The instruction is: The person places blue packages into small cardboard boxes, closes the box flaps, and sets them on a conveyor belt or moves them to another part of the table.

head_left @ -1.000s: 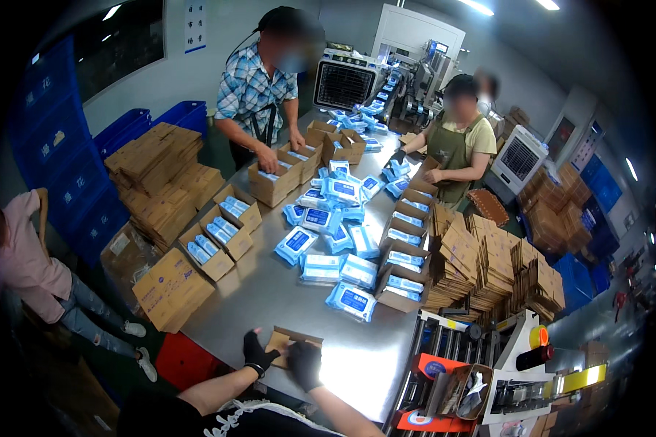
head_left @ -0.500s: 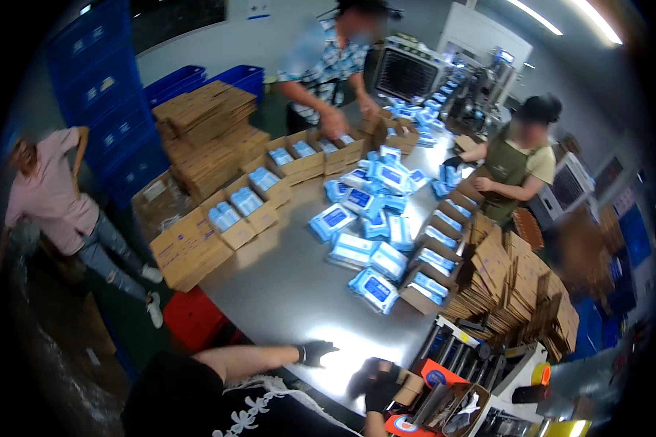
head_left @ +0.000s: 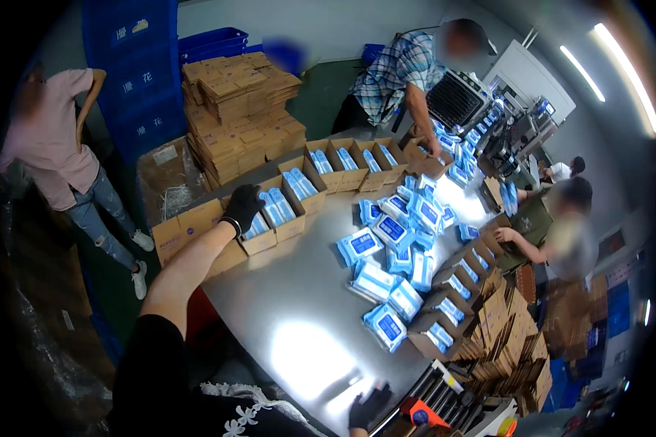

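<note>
My left hand (head_left: 244, 206), in a black glove, reaches to the near left end of the row. It curls over the top of an open cardboard carton (head_left: 261, 242); its fingertips are partly hidden. Blue and white wipe packs (head_left: 277, 207) stand upright in the carton beside it. My right hand (head_left: 370, 406), also gloved in black, is at the table's near edge beside the roller conveyor (head_left: 434, 390). Its fingers are spread and hold nothing. Loose wipe packs (head_left: 386, 328) lie heaped on the metal table (head_left: 270, 291).
Filled cartons (head_left: 452, 309) line the right side, with flattened cardboard (head_left: 514, 328) behind them. A person in a plaid shirt (head_left: 401, 76) and one in a green apron (head_left: 536, 226) work across the table. Another person (head_left: 73, 146) stands at left by stacked cartons (head_left: 244, 109).
My left hand has moved from the table's near edge forward and left to the carton row. My right hand no longer holds the small brown object; its fingers have spread. The view has shifted.
</note>
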`<state>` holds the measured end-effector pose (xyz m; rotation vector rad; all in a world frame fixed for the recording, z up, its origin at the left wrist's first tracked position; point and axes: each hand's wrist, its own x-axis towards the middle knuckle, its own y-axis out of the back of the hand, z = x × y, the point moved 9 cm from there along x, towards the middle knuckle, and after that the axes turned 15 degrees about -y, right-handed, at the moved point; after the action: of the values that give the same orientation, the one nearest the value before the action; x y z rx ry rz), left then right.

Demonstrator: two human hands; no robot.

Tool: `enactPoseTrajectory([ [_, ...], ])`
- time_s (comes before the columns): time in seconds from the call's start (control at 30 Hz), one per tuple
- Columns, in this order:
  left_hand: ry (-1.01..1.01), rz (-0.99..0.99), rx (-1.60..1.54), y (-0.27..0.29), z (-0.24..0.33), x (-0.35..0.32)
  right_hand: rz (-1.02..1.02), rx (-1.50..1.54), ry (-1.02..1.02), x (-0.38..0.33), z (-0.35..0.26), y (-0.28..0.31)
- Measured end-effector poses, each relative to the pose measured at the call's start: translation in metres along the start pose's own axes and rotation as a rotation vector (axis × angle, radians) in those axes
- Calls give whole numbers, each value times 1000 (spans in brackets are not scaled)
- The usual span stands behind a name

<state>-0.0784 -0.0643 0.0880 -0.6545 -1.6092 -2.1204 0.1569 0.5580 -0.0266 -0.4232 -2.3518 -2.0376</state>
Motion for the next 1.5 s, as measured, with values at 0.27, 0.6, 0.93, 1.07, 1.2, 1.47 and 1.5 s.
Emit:
enactPoseTrajectory([
  [0.27,-754,-621,-22,-102,-19,-5,-93,528,596,231,-459,-24],
  [0.6,-494,-567,-365,-132,23,0,-334,216,392,517,-654,-199],
  [0.93,-419,-665,-597,-144,241,-70,-476,69,891,417,-552,-162],
  [1.07,-333,-729,-639,-121,298,-113,-653,-13,741,337,-511,-123],
  [1.2,-353,-596,-596,-124,371,-165,-680,146,677,289,-436,-112],
  [1.47,-458,-491,-585,-66,420,-168,-138,739,781,200,-311,68],
  [1.5,-532,-284,-582,-36,418,-164,-131,813,667,197,-265,80],
])
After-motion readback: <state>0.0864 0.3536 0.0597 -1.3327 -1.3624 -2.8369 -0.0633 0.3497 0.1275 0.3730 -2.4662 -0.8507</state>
